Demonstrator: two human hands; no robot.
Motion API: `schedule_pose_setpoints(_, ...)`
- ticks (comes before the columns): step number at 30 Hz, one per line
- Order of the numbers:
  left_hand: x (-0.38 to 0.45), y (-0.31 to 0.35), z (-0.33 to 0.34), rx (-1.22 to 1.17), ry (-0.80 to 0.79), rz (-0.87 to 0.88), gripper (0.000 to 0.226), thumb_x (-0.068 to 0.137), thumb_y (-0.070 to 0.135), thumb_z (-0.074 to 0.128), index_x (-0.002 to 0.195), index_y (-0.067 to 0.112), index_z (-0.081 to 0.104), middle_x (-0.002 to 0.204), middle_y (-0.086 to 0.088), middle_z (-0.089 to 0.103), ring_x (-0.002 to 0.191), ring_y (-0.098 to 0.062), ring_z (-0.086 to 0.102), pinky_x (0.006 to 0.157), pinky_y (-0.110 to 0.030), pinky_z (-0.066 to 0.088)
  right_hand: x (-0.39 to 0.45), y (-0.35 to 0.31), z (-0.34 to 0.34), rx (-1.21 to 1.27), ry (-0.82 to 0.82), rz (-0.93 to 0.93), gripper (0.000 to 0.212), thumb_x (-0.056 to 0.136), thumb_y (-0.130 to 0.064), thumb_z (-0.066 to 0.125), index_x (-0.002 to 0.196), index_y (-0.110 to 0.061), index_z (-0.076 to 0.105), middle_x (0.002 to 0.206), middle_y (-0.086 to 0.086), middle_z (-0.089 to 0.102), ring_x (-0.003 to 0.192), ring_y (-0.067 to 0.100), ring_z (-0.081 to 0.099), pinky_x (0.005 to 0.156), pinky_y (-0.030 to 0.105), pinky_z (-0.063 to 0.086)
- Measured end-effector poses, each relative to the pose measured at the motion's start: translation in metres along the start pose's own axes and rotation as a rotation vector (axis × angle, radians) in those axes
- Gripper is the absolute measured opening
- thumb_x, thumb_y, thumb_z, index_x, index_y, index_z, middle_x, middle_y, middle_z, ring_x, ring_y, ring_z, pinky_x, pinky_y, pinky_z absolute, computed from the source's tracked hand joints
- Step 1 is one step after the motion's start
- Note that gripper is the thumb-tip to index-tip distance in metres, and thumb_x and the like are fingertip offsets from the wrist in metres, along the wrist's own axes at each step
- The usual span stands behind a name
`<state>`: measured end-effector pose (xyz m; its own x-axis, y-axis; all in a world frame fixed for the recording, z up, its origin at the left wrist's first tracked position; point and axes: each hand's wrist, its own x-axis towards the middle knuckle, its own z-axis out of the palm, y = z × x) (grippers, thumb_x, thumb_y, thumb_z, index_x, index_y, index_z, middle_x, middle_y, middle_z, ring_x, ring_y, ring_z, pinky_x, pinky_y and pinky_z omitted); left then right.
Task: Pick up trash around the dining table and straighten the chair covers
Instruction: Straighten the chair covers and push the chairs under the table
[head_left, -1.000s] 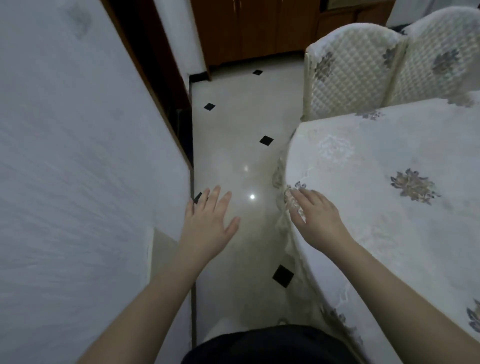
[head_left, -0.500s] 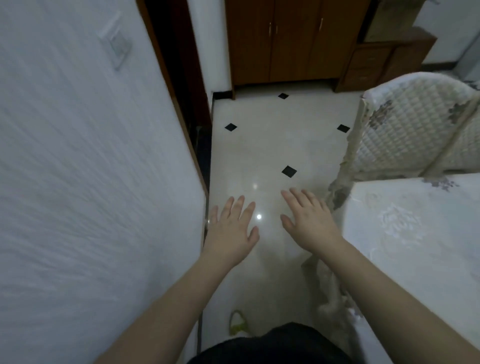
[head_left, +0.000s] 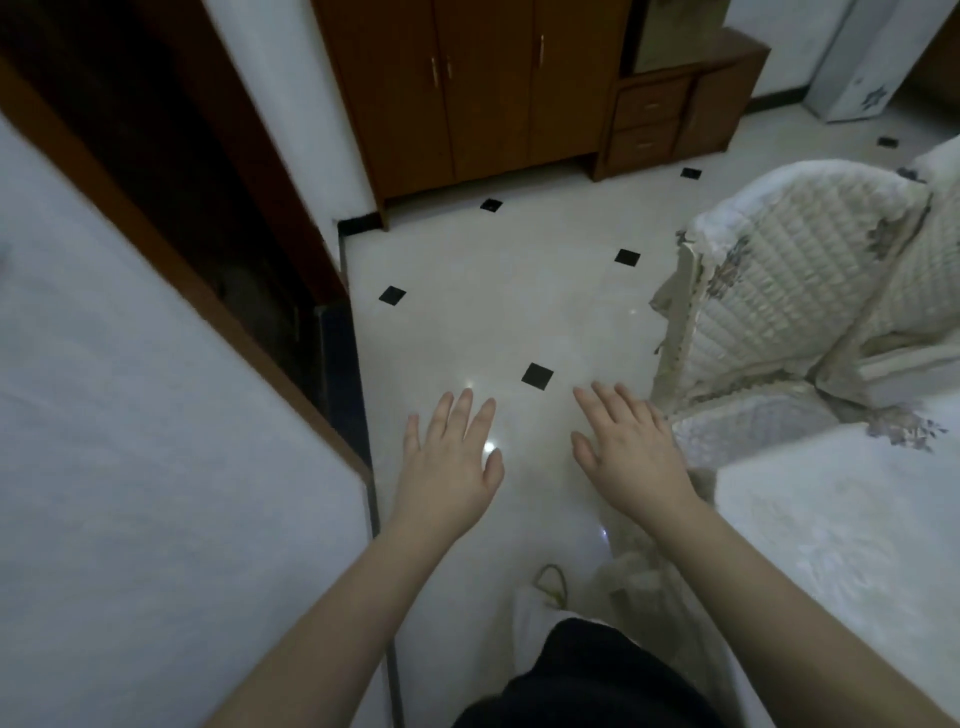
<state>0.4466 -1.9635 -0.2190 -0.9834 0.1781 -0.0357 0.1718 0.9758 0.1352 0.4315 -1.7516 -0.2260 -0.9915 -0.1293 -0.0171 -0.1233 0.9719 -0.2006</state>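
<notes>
Head view: left hand and right hand spread, holding nothing; chair cover at two o'clock looks rumpled, likely unstraightened.

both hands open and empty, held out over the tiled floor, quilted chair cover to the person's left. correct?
Not quite: the head view shows the quilted chair cover on the person's right. Left hand and right hand are open, empty, over the tiled floor.

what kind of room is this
Most likely a home dining area: a table under a pale floral tablecloth, chairs in quilted chair covers, a wooden cabinet against the wall, and a tiled floor.
</notes>
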Motion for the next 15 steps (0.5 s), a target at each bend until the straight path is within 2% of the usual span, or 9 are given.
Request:
schedule_pose_setpoints(8, 0.169, -0.014, -0.027, -0.017, -0.051, 0.06, 0.058, 0.097, 0.045, 0.029, 0.151, 0.029, 0.015, 0.16, 0.002, 0.011, 0.147, -0.017, 0.004, 0.118, -0.049, 0.006, 0.163, 0.042, -0.039, -0.099, 0.038, 0.014, 0.056, 0.086, -0.032, 0.056, 0.139, -0.018, 0.045, 0.143, 0.009, 0.047, 0.134, 0.034, 0.038, 0.111, 0.05, 0.026)
schedule_pose_setpoints(15, 0.304, -0.05, -0.034, -0.017, -0.016, 0.125, 0.063, 0.091, 0.049, 0.02, 0.15, 0.029, 0.021, 0.159, 0.002, 0.017, 0.147, -0.018, 0.01, 0.116, -0.046, 0.005, 0.295, 0.04, -0.041, -0.053, 0.023, 0.095, 0.058, 0.09, -0.033, 0.052, 0.144, -0.019, 0.037, 0.148, 0.008, 0.041, 0.138, 0.031, 0.034, 0.112, 0.048, 0.025)
